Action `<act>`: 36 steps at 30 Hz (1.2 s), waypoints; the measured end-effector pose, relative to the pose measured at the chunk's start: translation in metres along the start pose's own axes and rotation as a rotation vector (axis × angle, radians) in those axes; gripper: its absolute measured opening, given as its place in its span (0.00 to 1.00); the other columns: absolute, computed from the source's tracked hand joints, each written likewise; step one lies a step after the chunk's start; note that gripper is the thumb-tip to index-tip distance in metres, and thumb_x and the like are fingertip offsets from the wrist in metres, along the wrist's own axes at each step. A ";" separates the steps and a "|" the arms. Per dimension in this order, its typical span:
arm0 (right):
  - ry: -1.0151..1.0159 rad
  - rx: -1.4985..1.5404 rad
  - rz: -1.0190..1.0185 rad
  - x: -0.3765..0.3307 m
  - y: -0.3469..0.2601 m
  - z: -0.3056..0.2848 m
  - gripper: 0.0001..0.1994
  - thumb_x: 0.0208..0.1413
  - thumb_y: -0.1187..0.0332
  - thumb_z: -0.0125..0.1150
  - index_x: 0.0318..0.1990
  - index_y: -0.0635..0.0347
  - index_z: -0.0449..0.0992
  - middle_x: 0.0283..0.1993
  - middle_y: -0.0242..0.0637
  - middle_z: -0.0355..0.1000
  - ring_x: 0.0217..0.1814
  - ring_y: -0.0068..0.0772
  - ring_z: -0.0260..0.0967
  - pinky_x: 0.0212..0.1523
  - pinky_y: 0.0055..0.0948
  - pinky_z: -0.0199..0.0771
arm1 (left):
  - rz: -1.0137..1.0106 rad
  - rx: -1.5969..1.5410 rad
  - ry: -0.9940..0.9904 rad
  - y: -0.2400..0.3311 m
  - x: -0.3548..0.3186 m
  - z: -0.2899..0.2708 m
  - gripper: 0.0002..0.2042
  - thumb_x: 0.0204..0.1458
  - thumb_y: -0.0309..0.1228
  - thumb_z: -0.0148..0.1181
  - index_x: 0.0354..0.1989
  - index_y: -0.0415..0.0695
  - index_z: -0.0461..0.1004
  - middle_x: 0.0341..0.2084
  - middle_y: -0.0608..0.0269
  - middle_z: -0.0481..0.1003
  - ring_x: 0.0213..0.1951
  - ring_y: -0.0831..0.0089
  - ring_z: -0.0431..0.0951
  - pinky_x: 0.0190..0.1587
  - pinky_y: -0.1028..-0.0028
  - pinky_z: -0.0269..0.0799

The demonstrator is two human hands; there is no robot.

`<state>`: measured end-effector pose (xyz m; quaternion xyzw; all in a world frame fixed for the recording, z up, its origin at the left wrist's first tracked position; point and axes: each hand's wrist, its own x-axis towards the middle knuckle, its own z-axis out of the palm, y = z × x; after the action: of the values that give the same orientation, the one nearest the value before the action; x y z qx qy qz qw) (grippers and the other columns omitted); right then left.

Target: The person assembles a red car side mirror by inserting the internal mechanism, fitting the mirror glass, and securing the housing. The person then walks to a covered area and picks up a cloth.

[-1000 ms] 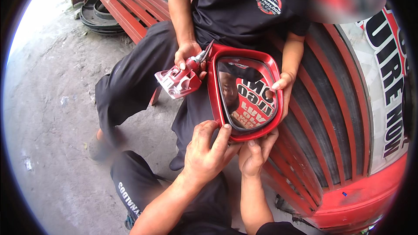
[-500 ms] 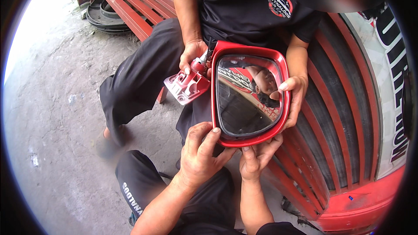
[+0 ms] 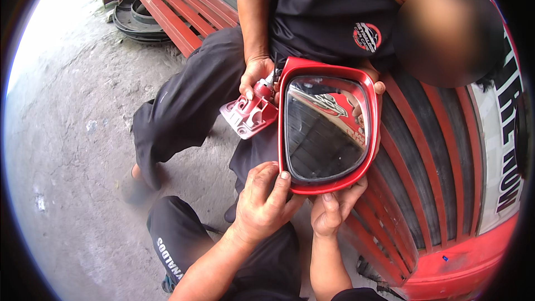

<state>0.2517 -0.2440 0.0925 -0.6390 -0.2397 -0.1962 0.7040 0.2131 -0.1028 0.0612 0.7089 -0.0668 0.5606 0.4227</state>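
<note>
A red car side mirror (image 3: 327, 128), its glass facing up toward me, is held between me and a co-worker. My left hand (image 3: 266, 199) grips its lower left corner, thumb on the red rim and fingers underneath. My right hand (image 3: 334, 207) supports the bottom edge from below, its fingers partly hidden behind the housing. At the left, the co-worker's hand (image 3: 257, 76) holds the red and bare-metal mounting bracket (image 3: 249, 116) joined to the mirror. The co-worker's other hand is mostly hidden behind the mirror's right side, with fingertips (image 3: 379, 87) showing at the rim.
The co-worker in dark clothes sits on a red and black slatted bench (image 3: 412, 161). Black round plastic parts (image 3: 139, 19) lie on the concrete floor (image 3: 83, 134) at the far left. A white printed banner (image 3: 501, 161) hangs behind the bench at the right.
The co-worker's right-side hand has slid from the front of the rim to behind the mirror. Their head has leaned further into view. My hands keep their hold.
</note>
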 end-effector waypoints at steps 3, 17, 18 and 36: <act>-0.010 -0.018 -0.021 -0.002 0.000 0.002 0.46 0.47 0.64 0.64 0.75 0.61 0.49 0.73 0.46 0.56 0.75 0.44 0.57 0.76 0.47 0.55 | -0.027 0.016 -0.001 -0.001 -0.007 0.000 0.47 0.35 0.24 0.83 0.69 0.45 0.63 0.46 0.44 0.76 0.44 0.48 0.82 0.42 0.58 0.82; -0.051 -0.110 -0.053 -0.010 0.015 0.007 0.55 0.47 0.65 0.69 0.80 0.62 0.41 0.77 0.46 0.52 0.77 0.42 0.54 0.77 0.45 0.52 | -0.034 0.012 0.039 -0.012 -0.007 -0.007 0.44 0.39 0.25 0.81 0.68 0.44 0.63 0.46 0.44 0.77 0.44 0.49 0.83 0.43 0.57 0.83; -0.059 -0.092 -0.048 -0.010 0.016 0.009 0.55 0.47 0.65 0.70 0.80 0.61 0.40 0.78 0.46 0.51 0.78 0.43 0.54 0.77 0.45 0.52 | -0.037 0.017 0.039 -0.012 -0.006 -0.008 0.44 0.39 0.25 0.81 0.68 0.44 0.63 0.46 0.44 0.77 0.44 0.49 0.83 0.43 0.57 0.83; -0.190 -0.071 0.114 0.007 -0.004 0.016 0.55 0.48 0.62 0.65 0.81 0.59 0.37 0.77 0.48 0.51 0.77 0.46 0.55 0.76 0.49 0.58 | -0.087 -0.003 -0.001 -0.011 0.012 -0.019 0.40 0.38 0.24 0.80 0.62 0.39 0.66 0.45 0.40 0.77 0.41 0.47 0.83 0.40 0.57 0.82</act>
<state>0.2539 -0.2282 0.1010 -0.6918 -0.2614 -0.1026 0.6652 0.2096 -0.0786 0.0661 0.7107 -0.0368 0.5413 0.4478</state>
